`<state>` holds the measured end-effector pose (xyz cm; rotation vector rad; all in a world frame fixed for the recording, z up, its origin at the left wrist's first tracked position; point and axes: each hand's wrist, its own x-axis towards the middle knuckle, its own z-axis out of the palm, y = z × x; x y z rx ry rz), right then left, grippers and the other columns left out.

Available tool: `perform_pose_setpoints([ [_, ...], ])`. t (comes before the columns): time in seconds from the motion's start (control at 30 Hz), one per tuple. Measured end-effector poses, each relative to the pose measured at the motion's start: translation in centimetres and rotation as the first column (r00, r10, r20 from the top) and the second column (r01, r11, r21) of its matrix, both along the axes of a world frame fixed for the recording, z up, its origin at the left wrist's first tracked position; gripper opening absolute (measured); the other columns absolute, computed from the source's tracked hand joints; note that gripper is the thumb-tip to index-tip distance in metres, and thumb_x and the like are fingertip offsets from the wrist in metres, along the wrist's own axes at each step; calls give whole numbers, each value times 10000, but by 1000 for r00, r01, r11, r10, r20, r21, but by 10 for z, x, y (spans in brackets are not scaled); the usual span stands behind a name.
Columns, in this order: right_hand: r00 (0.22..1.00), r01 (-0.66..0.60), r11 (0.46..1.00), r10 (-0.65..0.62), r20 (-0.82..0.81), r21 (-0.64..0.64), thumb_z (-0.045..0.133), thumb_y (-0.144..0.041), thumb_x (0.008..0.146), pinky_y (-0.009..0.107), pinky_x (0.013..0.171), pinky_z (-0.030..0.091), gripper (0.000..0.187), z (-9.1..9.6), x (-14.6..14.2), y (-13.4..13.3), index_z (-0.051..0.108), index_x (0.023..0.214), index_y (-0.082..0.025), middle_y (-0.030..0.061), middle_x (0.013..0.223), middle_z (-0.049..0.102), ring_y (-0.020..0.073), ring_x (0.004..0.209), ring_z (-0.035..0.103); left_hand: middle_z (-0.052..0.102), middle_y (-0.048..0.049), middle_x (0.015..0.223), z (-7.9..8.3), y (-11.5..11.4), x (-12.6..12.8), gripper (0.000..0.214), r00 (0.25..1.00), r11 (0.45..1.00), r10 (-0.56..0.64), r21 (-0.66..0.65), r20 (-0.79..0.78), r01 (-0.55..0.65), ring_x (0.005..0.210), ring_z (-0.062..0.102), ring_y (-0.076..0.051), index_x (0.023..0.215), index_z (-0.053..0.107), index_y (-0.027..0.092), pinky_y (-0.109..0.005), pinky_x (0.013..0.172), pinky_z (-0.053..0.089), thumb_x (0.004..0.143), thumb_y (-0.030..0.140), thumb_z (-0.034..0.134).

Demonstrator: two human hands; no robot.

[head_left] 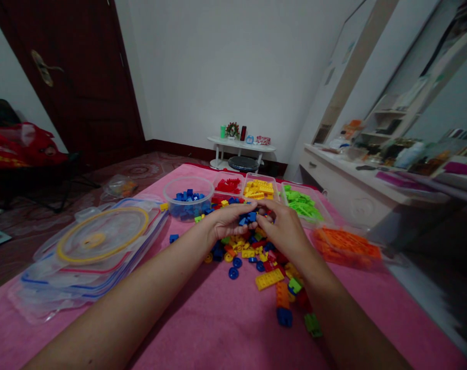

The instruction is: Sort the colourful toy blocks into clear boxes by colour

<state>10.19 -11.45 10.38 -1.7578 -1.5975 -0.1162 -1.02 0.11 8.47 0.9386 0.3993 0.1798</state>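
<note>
Over a mixed pile of toy building bricks [248, 253], my two hands meet. My left hand [229, 220] is turned palm up and curled around a few blue bricks [248, 219]. The fingers of my right hand [283, 222] are bent in from the other side and close on the same blue bricks; their tips are partly hidden. Just beyond my left hand stands a round clear tub [189, 192] with blue bricks inside. Nearer to me lie a yellow brick [269, 279], blue wheels [233, 273] and an orange brick [282, 295] joined to a blue one.
Clear boxes hold red bricks [228, 186], yellow bricks [258, 189], green bricks [302, 203] and orange bricks [347, 245]. Stacked box lids [98, 246] lie at the left on the pink cloth [202, 318]. A cluttered dresser [345, 177] stands to the right.
</note>
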Motion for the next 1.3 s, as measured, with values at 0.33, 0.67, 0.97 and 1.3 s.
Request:
perform_pose_setpoints([
  [0.33, 994, 34, 999, -33, -100, 16, 574, -184, 753, 247, 621, 419, 345, -7, 2, 2, 634, 1093, -195, 11, 856, 656, 109, 626, 544, 654, -64, 854, 28, 49, -32, 310, 806, 668, 568, 479, 165, -569, 599, 603, -87, 1041, 604, 138, -161, 493, 478, 809, 344, 589],
  [0.67, 986, -152, 969, 162, 39, -194, 559, -152, 759, 254, 715, 433, 215, -18, -19, 3, 703, 904, -216, 18, 888, 677, 143, 780, 599, 695, -96, 987, 25, 75, -58, 320, 727, -142, 678, 990, 111, -19, 919, 625, -219, 995, 705, 159, -310, 854, 455, 743, 329, 606],
  [0.97, 988, -14, 932, 69, 141, -361, 544, -149, 739, 238, 631, 407, 221, -13, -5, 1, 718, 839, -241, -3, 845, 713, 149, 726, 618, 706, -2, 705, 35, 30, -48, 275, 732, 105, -32, 726, -680, 679, 587, 590, -115, 872, 731, 198, -190, 540, 410, 600, 211, 697],
  [1.3, 974, 194, 906, -131, 186, -377, 568, -218, 735, 234, 583, 397, 178, 12, 39, -12, 726, 815, -237, 19, 814, 711, 163, 707, 618, 695, -134, 975, 37, -30, -22, 548, 629, -338, 373, 531, -682, 777, 854, 649, -286, 915, 718, 180, -307, 706, 506, 395, 288, 856],
])
